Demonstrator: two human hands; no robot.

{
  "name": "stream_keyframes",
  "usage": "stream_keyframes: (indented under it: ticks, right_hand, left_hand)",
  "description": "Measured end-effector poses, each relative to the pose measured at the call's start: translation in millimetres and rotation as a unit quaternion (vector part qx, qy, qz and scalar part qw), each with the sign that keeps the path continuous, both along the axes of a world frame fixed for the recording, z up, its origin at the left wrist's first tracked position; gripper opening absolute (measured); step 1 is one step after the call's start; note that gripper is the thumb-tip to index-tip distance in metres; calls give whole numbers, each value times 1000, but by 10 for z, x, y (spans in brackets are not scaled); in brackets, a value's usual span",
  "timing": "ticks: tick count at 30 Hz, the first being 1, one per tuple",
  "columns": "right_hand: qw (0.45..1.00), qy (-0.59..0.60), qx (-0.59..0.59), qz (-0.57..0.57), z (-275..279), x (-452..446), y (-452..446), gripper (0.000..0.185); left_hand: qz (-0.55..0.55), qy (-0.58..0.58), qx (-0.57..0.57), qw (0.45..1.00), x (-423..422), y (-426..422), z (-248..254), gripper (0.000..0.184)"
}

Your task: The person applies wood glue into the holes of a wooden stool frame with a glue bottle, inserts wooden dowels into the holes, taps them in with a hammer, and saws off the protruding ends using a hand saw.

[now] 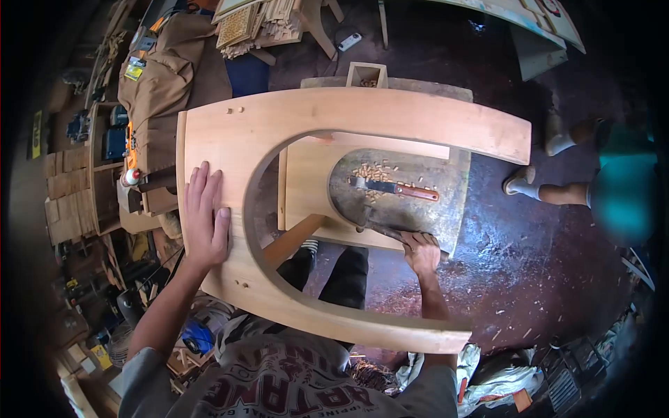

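A large U-shaped wooden piece (306, 115) lies across the view, its opening to the right, with small dowel ends showing near its left side. My left hand (207, 216) rests flat on its left part, fingers stretched out. Through the opening my right hand (421, 252) grips the handle of a hammer (382, 228), whose head points left. Below the piece is a worn work surface (446, 209). On it a chisel with a wooden handle (417, 192) lies among several small dowels (376, 171). A second wooden piece (303, 177) is beneath the large one.
A small wooden box (367, 75) stands at the surface's far edge. Wood pieces (279, 21) are stacked at the back. Another person's legs (564, 194) are at the right. Shelves (104, 167) with tools stand at the left; sacks (502, 380) lie at the lower right.
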State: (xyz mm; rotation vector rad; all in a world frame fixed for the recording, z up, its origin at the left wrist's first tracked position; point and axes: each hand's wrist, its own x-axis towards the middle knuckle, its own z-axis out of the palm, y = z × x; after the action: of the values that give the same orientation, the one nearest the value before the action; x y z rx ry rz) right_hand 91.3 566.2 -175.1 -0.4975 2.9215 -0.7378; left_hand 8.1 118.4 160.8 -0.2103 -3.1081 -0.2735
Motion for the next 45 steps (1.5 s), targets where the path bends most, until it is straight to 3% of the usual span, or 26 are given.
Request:
stream_keyframes:
  ticks: [4, 6, 7, 8, 10, 13, 16, 22, 24, 28, 30, 32, 34, 36, 37, 39, 41, 42, 44, 45]
  right_hand:
    - [998, -46, 21, 31, -357, -217, -75, 38]
    - [993, -73, -52, -82, -511, -339, -9, 38]
    - [985, -104, -72, -120, -601, -414, 19, 48]
    - [984, -105, -78, -118, -658, -501, 23, 48]
    - [989, 36, 50, -134, -703, -693, -6, 59]
    - [992, 24, 72, -105, -938, -774, -18, 63]
    - [988, -12, 110, -110, -957, -755, -109, 58]
    - [990, 47, 72, -116, -461, -476, 20, 40]
    - [986, 77, 82, -125, -177, -302, 112, 35]
    - [955, 61, 47, -288, 551, 294, 436, 22]
    - [924, -66, -54, -373, 1006, 758, 841, 23]
    - [872, -91, -6, -481, 1480, 1275, 1288, 41]
    - [833, -10, 117, -541, 1816, 1783, 1839, 49]
    - [856, 132, 16, -499, 2169, 2034, 2359, 56]
    - [860, 135, 25, -491, 2436, 1950, 2320, 56]
    - [895, 277, -45, -346, 3180, 1492, 1919, 58]
    - [865, 114, -274, -404, 4049, 956, 675, 54]
    - [841, 53, -381, -380, 4143, 724, 296, 55]
    - [835, -76, -478, -261, 4097, 295, -450, 57]
    - [821, -131, -485, -271, 3972, 93, -884, 55]
  left_hand:
    - [-16, 5, -4, 1000, -18, 4, -57, 61]
    - [-12, 8, 3, 1000, -8, -11, -108, 61]
    - [-9, 5, 5, 1000, -5, 0, -112, 62]
    - [-9, 4, -1, 1000, 0, 7, -125, 62]
    - [-7, 8, 15, 1000, 9, 0, -129, 63]
    - [2, 6, 16, 1000, 10, 34, -123, 63]
    - [-16, 17, 20, 1000, 9, 23, -108, 61]
    - [-3, 31, 27, 999, 46, 20, 14, 55]
    - [6, 37, 37, 999, 79, -19, 45, 55]
    - [33, 60, 52, 996, 170, -72, 132, 56]
    - [39, 74, 67, 994, 219, -112, 197, 55]
    - [49, 95, 82, 991, 261, -169, 196, 53]
    - [43, 104, 83, 990, 297, -238, 165, 53]
    - [55, 127, 104, 985, 320, -275, 166, 51]
    - [64, 126, 116, 983, 343, -289, 180, 50]
    - [68, 173, 132, 974, 386, -282, 234, 43]
    - [69, 188, 163, 966, 414, -303, 259, 39]
    - [65, 198, 190, 959, 418, -316, 267, 35]
    - [67, 231, 183, 953, 433, -315, 254, 30]
    - [64, 258, 178, 947, 442, -301, 249, 25]
